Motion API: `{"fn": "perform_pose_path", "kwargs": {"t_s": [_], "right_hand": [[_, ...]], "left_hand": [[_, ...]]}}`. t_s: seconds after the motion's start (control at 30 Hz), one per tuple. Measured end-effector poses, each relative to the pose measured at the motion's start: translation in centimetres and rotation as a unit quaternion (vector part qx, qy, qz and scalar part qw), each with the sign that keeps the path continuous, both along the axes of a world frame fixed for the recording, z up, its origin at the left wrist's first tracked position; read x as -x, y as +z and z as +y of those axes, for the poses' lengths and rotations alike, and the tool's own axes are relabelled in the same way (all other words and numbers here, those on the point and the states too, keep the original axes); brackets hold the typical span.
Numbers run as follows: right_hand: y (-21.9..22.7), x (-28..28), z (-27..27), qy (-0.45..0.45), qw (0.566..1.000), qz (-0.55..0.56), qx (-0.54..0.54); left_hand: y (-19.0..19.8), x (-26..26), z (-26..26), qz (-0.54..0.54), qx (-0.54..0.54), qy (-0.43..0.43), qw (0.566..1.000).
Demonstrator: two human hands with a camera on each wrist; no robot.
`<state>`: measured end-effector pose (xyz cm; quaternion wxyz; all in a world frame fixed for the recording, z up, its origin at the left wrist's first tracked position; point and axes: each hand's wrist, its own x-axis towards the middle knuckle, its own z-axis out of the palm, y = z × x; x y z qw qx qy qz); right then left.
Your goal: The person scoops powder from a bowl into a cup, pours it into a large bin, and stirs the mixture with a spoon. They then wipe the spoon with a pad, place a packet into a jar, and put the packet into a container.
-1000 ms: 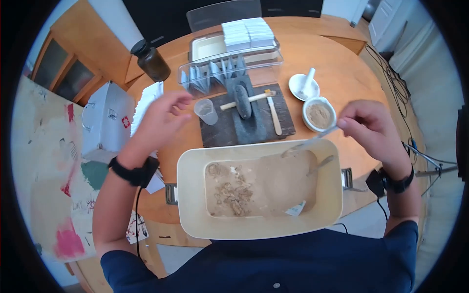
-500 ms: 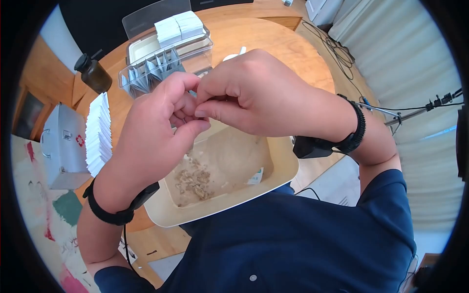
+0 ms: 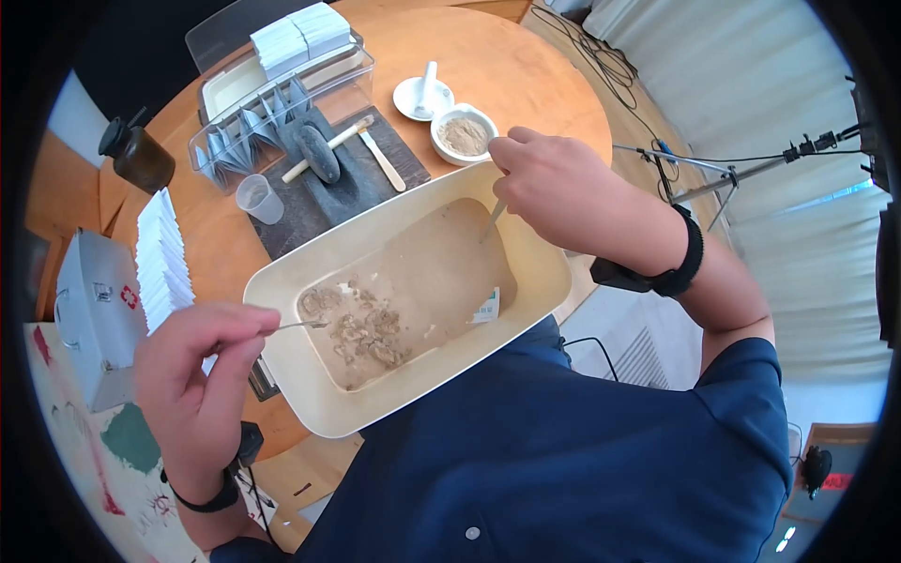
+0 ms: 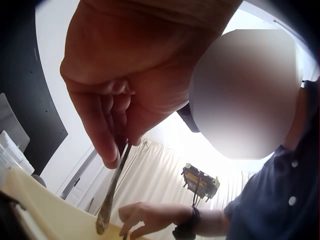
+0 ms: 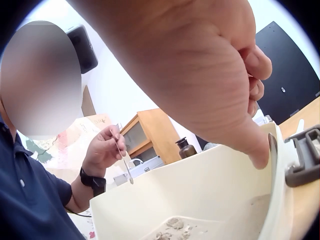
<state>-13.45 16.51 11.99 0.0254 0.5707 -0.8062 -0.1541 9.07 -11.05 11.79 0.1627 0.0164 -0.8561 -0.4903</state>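
Observation:
Pinched between thumb and fingers of my left hand point(image 3: 197, 380) is a thin metal spatula point(image 3: 302, 325), its tip over the left end of the cream tub point(image 3: 422, 405). The left wrist view shows residue on the end of this spatula point(image 4: 104, 219). My right hand point(image 3: 587, 202) is at the tub's far right rim, pinching a second thin tool point(image 3: 492, 223) that slants down to the powder point(image 3: 427, 249). Crumbled clumps point(image 3: 361, 333) lie at the tub's left, and a small white printed paper point(image 3: 486, 308) lies at its right.
Behind the tub are a white bowl of powder point(image 3: 464, 135), a dish with a pestle point(image 3: 428, 86), a dark stone point(image 3: 319, 155) with a wooden-handled tool, a brush point(image 3: 382, 161) and a clear cup point(image 3: 260, 199). Folded papers point(image 3: 161, 253) and a metal case point(image 3: 97, 305) stand left.
My hands, together above the tub half a second ago, have parted left and right. The left hand, empty a second ago, now holds a spatula; the right has moved to the tool in the tub.

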Motion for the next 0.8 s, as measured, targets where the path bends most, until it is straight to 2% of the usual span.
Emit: {"fn": "perform_pose_path", "kwargs": {"t_s": [0.07,0.13,0.2,0.23,0.37,0.43,0.47,0.53,0.57,0.6,0.67,0.73,0.8], "right_hand": [[-0.5,-0.1,-0.2,0.005,1.0,0.004,0.0],[-0.6,-0.2,-0.4,0.023,1.0,0.006,0.011],[-0.4,-0.2,-0.1,0.032,0.999,-0.001,0.027],[-0.4,0.0,-0.2,0.047,0.998,-0.005,0.051],[-0.3,-0.4,0.6,0.069,0.991,-0.05,0.098],[-0.3,-0.5,1.1,-0.015,0.984,-0.165,0.061],[-0.7,-0.2,1.2,-0.002,0.983,-0.169,0.07],[-1.5,0.6,1.3,0.045,0.942,-0.281,0.181],[-1.7,1.1,1.4,0.048,0.929,-0.321,0.179],[-2.2,1.6,1.5,0.058,0.925,-0.328,0.182],[-3.0,2.6,1.7,0.167,0.906,-0.328,0.208],[-2.1,2.9,2.0,0.182,0.901,-0.326,0.221],[-1.9,3.0,3.4,0.194,0.894,-0.336,0.223]], "left_hand": [[-0.7,-0.7,-0.2,0.057,-0.045,0.006,0.997],[-0.8,-1.2,0.0,0.064,-0.034,0.014,0.997],[-1.0,-2.0,-0.1,0.046,0.031,0.024,0.998],[-1.5,-2.5,0.3,0.044,0.01,0.048,0.998],[-1.4,-3.5,1.0,0.034,0.07,0.061,0.995],[-1.1,-4.0,1.9,-0.005,0.046,0.044,0.998],[-1.2,-4.1,2.4,-0.008,0.056,0.055,0.997],[-1.3,-4.2,3.5,-0.034,0.032,0.091,0.995],[-1.4,-4.0,4.0,-0.039,0.04,0.101,0.993],[-1.7,-3.8,4.5,-0.037,0.059,0.124,0.99],[-2.2,-3.5,5.6,-0.042,0.078,0.153,0.984],[-2.9,-3.5,6.6,-0.031,0.059,0.219,0.974],[-3.1,-3.3,8.1,-0.044,0.031,0.238,0.97]]}}
